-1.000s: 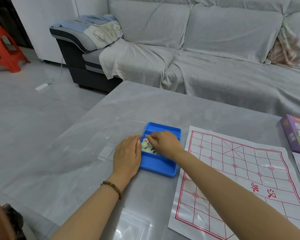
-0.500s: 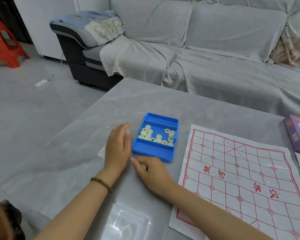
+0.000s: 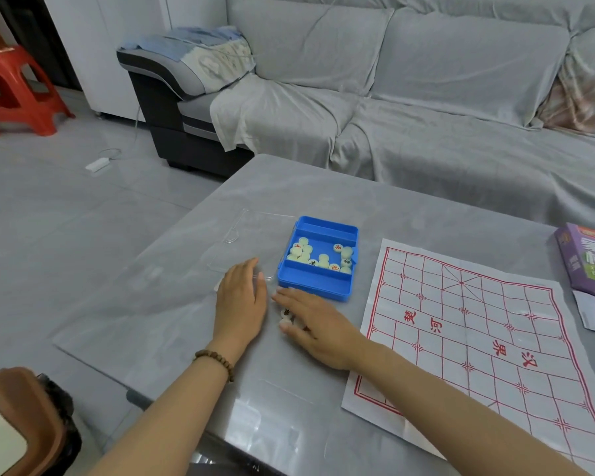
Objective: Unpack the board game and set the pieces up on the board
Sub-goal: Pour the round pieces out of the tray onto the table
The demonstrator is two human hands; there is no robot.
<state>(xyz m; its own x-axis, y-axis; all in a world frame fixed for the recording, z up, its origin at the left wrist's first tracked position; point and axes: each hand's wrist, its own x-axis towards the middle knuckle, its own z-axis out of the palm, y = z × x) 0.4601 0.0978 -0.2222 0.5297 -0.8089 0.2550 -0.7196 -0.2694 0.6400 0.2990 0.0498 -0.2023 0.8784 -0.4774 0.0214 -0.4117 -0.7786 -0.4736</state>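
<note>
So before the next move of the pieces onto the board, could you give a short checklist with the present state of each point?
1. Paper xiangqi board unfolded and flat on the table: ok.
2. Board squares free of pieces: ok.
3. Blue tray open, pieces reachable: ok.
4. Right hand over a few pieces on the table: ok; the count, cannot tell.
5. Left hand flat and empty: ok.
6. All pieces out of the tray: not ok.
</note>
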